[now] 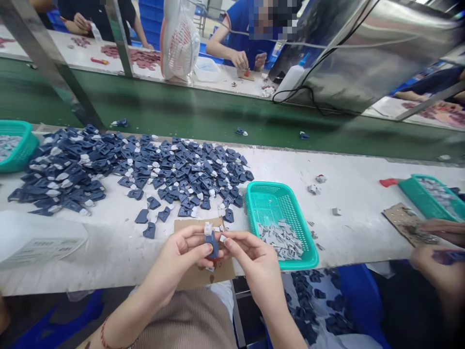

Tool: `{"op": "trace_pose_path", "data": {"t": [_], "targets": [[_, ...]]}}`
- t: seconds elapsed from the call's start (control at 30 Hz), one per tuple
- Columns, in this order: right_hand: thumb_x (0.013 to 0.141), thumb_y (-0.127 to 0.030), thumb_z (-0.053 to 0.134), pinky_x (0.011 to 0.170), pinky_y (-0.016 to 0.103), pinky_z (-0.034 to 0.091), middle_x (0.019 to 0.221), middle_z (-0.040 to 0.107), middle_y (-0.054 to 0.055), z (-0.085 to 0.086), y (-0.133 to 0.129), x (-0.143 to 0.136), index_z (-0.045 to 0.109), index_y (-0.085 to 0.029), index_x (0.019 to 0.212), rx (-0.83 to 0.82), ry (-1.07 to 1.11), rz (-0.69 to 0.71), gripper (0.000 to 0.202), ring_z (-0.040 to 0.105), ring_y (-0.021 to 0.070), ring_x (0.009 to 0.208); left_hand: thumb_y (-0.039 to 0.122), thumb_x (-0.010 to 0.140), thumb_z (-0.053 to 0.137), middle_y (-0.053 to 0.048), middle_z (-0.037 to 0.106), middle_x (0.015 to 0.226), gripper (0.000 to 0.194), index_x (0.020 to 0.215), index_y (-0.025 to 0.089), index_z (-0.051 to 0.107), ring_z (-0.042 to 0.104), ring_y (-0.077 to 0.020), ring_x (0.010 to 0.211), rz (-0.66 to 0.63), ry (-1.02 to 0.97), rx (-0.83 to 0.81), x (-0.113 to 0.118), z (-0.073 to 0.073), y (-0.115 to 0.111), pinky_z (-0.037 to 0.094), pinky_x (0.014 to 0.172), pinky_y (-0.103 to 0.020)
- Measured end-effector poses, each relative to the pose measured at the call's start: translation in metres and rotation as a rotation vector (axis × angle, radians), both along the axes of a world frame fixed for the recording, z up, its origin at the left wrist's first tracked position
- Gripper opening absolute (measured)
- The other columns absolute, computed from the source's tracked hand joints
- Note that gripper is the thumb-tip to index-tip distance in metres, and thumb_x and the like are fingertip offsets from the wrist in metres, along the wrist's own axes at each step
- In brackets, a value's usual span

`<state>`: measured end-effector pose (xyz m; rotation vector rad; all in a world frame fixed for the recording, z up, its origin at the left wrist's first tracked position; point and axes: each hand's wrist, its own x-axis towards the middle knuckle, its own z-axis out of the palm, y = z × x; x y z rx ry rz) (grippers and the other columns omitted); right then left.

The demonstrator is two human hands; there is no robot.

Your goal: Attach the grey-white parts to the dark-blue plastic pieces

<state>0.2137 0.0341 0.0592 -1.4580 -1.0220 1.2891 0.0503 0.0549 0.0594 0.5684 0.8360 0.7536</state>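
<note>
My left hand (189,249) is closed on a dark blue plastic part (211,245) with a whitish tip, held upright above a piece of brown cardboard (203,281). Between thumb and finger, my right hand (254,259) pinches a small white piece (223,238) close beside the blue part. Just right of that hand stands a green basket (308,247), its near half filled with small grey-white pieces (283,240). A big pile of similar blue parts (174,169) spreads over the table behind my hands.
A green conveyor belt (181,111) runs behind the table (348,189), carrying a few blue parts. A white plastic bag or sheet (36,237) lies at left. At right, a co-worker's hands (441,237) work by another green basket (417,194). More people sit across the belt.
</note>
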Motion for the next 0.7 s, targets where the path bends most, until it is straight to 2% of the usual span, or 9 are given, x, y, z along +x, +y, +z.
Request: {"op": "trace_pose_path", "data": {"t": [0.07,0.2,0.3,0.5,0.7], "targets": [[0.086,-0.027,0.065,0.069,0.026,0.06,0.091,0.076,0.004,-0.004,-0.006,-0.005,0.073,-0.022,0.092,0.105,-0.189,0.021,0.011,0.072,0.0167,0.076,0.023,0.081,0.071,-0.01,0.074,0.1,0.028,0.106,0.014,0.067,0.071,-0.018,0.087,0.039,-0.015,-0.033,-0.003,-0.003,-0.004,0.055,0.07,-0.02],[0.089,-0.013,0.059,0.079,0.027,0.058,0.097,0.074,0.005,-0.014,-0.013,-0.01,0.07,-0.022,0.1,0.474,-0.592,0.109,0.019,0.07,0.0172,0.089,0.021,0.08,0.073,-0.009,0.074,0.101,0.026,0.104,0.015,0.068,0.072,-0.0174,0.087,0.111,-0.072,-0.134,-0.006,-0.01,-0.012,0.057,0.073,-0.021],[0.089,-0.008,0.058,0.083,0.029,0.057,0.097,0.072,0.007,-0.02,-0.015,-0.01,0.068,-0.02,0.106,0.638,-0.777,0.156,0.023,0.068,0.0178,0.091,0.02,0.079,0.073,-0.008,0.075,0.1,0.024,0.102,0.014,0.069,0.072,-0.0164,0.086,0.133,-0.086,-0.186,-0.007,-0.015,-0.016,0.057,0.074,-0.021],[0.089,-0.007,0.057,0.082,0.032,0.057,0.098,0.07,0.011,-0.026,-0.018,-0.003,0.065,-0.017,0.114,0.773,-0.953,0.249,0.028,0.068,0.0204,0.092,0.021,0.077,0.075,-0.008,0.075,0.098,0.028,0.104,0.014,0.068,0.072,-0.016,0.083,0.136,-0.086,-0.222,-0.011,-0.02,-0.019,0.057,0.073,-0.021],[0.09,-0.009,0.056,0.082,0.031,0.057,0.099,0.07,0.01,-0.02,-0.02,0.003,0.065,-0.017,0.113,0.665,-0.911,0.349,0.026,0.066,0.02,0.095,0.024,0.078,0.074,-0.011,0.075,0.1,0.034,0.109,0.012,0.066,0.072,-0.0187,0.086,0.066,-0.063,-0.202,-0.014,-0.021,-0.021,0.057,0.077,-0.024]]}}
